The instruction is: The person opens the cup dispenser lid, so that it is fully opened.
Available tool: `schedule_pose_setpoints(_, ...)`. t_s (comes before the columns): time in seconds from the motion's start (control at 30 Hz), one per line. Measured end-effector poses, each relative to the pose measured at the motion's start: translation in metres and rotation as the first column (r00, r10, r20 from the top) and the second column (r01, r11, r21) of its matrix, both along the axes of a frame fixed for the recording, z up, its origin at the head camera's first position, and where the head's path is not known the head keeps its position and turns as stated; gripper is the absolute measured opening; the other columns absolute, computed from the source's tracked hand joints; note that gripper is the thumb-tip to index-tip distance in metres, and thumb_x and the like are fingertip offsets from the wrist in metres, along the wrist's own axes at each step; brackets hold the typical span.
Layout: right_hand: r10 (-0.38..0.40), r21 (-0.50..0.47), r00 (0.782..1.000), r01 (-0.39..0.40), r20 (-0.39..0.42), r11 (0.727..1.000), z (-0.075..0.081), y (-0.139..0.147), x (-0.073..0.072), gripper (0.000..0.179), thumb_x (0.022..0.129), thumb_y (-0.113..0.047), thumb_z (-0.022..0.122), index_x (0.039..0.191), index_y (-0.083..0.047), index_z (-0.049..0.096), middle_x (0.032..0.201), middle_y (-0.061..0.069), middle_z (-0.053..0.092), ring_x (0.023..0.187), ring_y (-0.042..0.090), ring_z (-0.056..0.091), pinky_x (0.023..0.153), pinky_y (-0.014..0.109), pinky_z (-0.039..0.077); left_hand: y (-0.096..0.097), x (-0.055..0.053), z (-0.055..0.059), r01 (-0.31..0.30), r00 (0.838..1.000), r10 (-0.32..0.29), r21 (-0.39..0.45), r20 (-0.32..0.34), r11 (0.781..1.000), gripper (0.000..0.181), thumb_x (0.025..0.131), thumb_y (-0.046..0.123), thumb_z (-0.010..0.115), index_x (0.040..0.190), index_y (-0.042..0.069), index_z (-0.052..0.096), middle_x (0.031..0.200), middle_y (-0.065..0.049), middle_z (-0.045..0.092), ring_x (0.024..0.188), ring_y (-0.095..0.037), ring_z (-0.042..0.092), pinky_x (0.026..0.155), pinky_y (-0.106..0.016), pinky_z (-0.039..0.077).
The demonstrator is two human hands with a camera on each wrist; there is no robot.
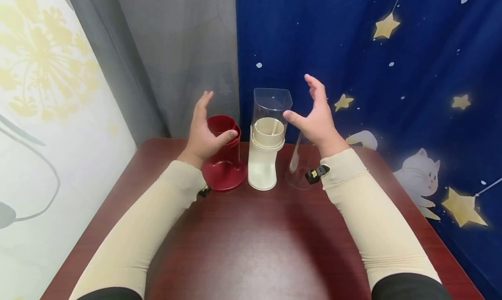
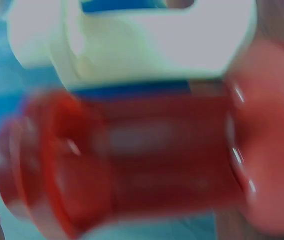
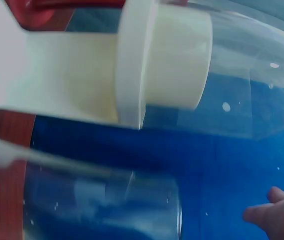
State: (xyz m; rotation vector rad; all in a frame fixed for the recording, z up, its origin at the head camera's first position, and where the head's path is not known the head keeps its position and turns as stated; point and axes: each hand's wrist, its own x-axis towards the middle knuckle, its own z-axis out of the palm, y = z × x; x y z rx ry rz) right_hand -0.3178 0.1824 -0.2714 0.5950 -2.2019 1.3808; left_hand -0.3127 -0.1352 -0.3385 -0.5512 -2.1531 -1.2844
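Observation:
My left hand is raised with spread fingers in front of a red plastic stand, which has a ring-shaped top and a round base. Beside it, a cream-white stand stands upright in the middle. A clear container with a flat-sided rim rises around the collar at its top. To the right, my right hand hovers with fingers apart, close to that container. Below this hand stands a second clear container with a white spoon-like piece at its side. Neither hand grips anything.
The stands and containers are lined up along the far edge of a dark red wooden table. Behind it hang a grey curtain and a blue curtain with stars. A pale patterned surface borders the left side.

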Motion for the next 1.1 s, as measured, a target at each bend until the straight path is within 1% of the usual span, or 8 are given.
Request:
schedule_pose_setpoints(0.17,0.035,0.097,0.995,-0.043,0.089,0.994,0.006,-0.013,-0.01,0.118,0.07,-0.076,0.084,0.165,-0.031,0.031,0.174,0.0,0.024,0.161,0.029,0.022,0.129,0.059,0.023,0.029,0.015,0.007,0.076,0.997,-0.076,-0.006,0.01,0.997,0.111,0.08,0.048,0.086,0.168,0.025,0.021,0.174,0.007,0.022,0.159,-0.014,0.023,0.125,-0.055,0.035)
schedule_pose_setpoints(0.3,0.033,0.16,0.993,-0.051,0.112,0.986,0.005,-0.018,-0.017,0.102,0.08,-0.059,0.086,0.164,-0.03,0.036,0.175,0.002,0.021,0.162,0.022,0.018,0.129,0.059,0.022,0.047,0.02,0.007,0.137,0.99,-0.136,-0.013,0.046,0.99,0.112,0.081,0.035,0.088,0.168,0.02,0.018,0.175,0.0,0.022,0.161,-0.023,0.023,0.128,-0.056,0.028)
schedule_pose_setpoints(0.43,0.018,0.209,0.989,-0.049,0.149,0.977,0.001,-0.021,-0.021,0.088,0.085,-0.048,0.084,0.161,-0.027,0.045,0.176,0.001,0.019,0.163,0.015,0.013,0.129,0.06,0.019,0.061,0.02,0.0,0.195,0.977,-0.196,0.017,0.08,0.981,0.113,0.082,0.031,0.087,0.168,0.017,0.015,0.175,-0.001,0.02,0.162,-0.025,0.022,0.128,-0.053,0.028)
schedule_pose_setpoints(0.53,0.066,0.148,0.981,-0.094,0.182,0.985,-0.003,-0.024,-0.023,0.076,0.089,-0.035,0.084,0.156,-0.02,0.051,0.168,0.008,0.037,0.156,0.022,0.036,0.126,0.056,0.031,0.071,0.019,-0.008,0.221,0.967,-0.226,0.056,0.116,0.974,0.115,0.082,0.033,0.088,0.169,0.02,0.013,0.176,0.001,0.019,0.162,-0.022,0.02,0.128,-0.052,0.028)
schedule_pose_setpoints(0.67,0.147,-0.006,0.971,-0.148,0.187,0.989,-0.01,-0.028,-0.025,0.07,0.088,-0.018,0.086,0.149,-0.011,0.054,0.149,0.011,0.06,0.131,0.029,0.065,0.112,0.043,0.052,0.085,0.017,-0.019,0.233,0.953,-0.253,0.127,0.166,0.964,0.117,0.082,0.029,0.089,0.169,0.02,0.012,0.176,-0.004,0.019,0.163,-0.022,0.018,0.13,-0.05,0.025)
schedule_pose_setpoints(0.83,0.165,-0.119,0.973,-0.147,0.16,0.982,-0.016,-0.033,-0.024,0.07,0.085,-0.013,0.087,0.146,-0.009,0.053,0.146,0.012,0.063,0.126,0.029,0.068,0.107,0.039,0.056,0.105,0.014,-0.037,0.194,0.955,-0.23,0.194,0.186,0.962,0.122,0.081,0.027,0.09,0.169,0.017,0.008,0.176,-0.008,0.016,0.163,-0.024,0.017,0.13,-0.046,0.025)
schedule_pose_setpoints(0.93,0.17,-0.162,0.975,-0.147,0.141,0.976,-0.02,-0.036,-0.023,0.07,0.084,-0.011,0.086,0.144,-0.007,0.051,0.147,0.014,0.062,0.126,0.031,0.067,0.107,0.04,0.055,0.113,0.01,-0.048,0.146,0.963,-0.185,0.197,0.196,0.969,0.127,0.078,0.03,0.092,0.17,0.018,0.005,0.175,-0.008,0.017,0.161,-0.026,0.021,0.128,-0.047,0.03)
schedule_pose_setpoints(1.1,0.141,-0.197,0.983,-0.117,0.115,0.973,-0.029,-0.038,-0.026,0.07,0.083,-0.013,0.085,0.143,-0.008,0.051,0.15,0.011,0.057,0.133,0.03,0.063,0.108,0.044,0.055,0.12,0.0,-0.062,0.104,0.961,-0.145,0.179,0.235,0.978,0.132,0.077,0.036,0.094,0.17,0.02,0.002,0.174,-0.01,0.019,0.158,-0.027,0.026,0.127,-0.049,0.032)
